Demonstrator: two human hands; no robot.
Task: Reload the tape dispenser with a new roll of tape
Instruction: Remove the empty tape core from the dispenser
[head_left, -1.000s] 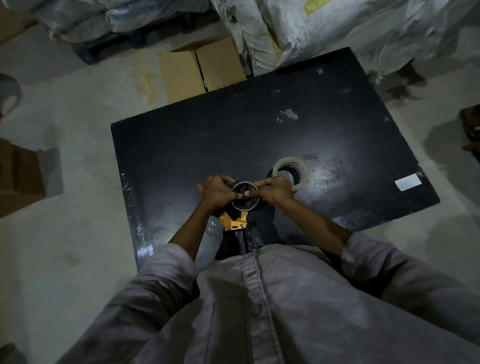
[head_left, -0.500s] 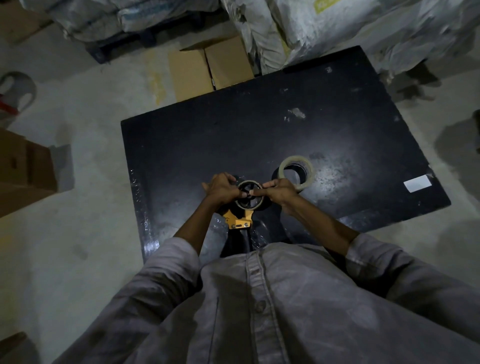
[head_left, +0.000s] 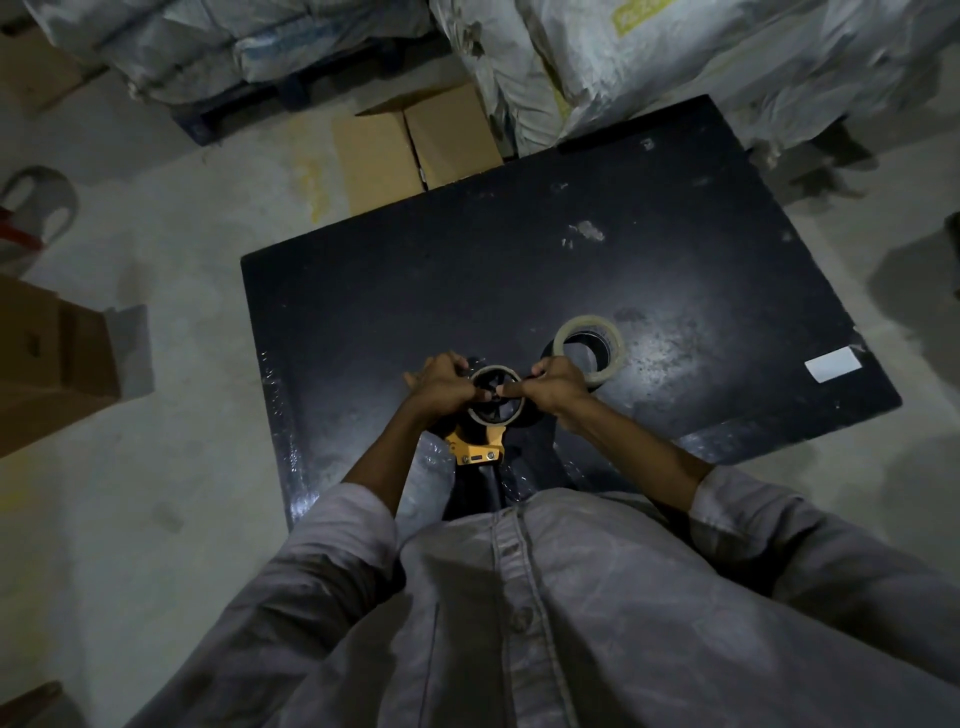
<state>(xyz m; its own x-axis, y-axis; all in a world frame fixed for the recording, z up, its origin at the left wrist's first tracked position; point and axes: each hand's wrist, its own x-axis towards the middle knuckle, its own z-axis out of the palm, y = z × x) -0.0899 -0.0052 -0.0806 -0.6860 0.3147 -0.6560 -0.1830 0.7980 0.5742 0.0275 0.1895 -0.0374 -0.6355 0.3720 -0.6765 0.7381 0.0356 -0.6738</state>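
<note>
The yellow tape dispenser (head_left: 475, 448) is held upright against my body at the near edge of the black table (head_left: 467, 291). On its black wheel sits a thin brown cardboard ring (head_left: 493, 415), an almost bare core. My left hand (head_left: 441, 387) grips the ring's left side. My right hand (head_left: 553, 387) pinches its right side, with a finger laid across the hub. A full roll of pale tape (head_left: 589, 349) lies flat on the table just beyond my right hand.
A white label (head_left: 832, 365) is stuck near the table's right corner. Flattened cardboard (head_left: 415, 145) lies on the floor behind the table, below stacked grey sacks (head_left: 623, 62). A brown carton (head_left: 52, 358) stands on the floor at left.
Both hands stay clamped on the ring on the dispenser wheel. My head has shifted slightly, so the table sits a little differently in view. The pale roll has not moved.
</note>
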